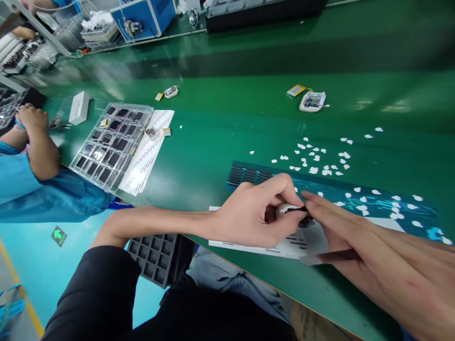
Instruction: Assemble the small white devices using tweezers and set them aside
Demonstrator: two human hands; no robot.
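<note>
Left fingers [285, 183] pinch a half-hidden white part [283, 208]; whether the right hand [350, 232] grips, I cannot tell

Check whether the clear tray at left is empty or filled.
Filled, at least partly: the clear tray holds dark square pieces in many compartments.

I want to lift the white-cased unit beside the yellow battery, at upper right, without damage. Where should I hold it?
Probably pinch opposite edges of the white-cased unit's rim, coming from the near side: its circuitry faces up, exposed, and the yellow battery lies off its far-left corner, apparently wired to it.
</note>
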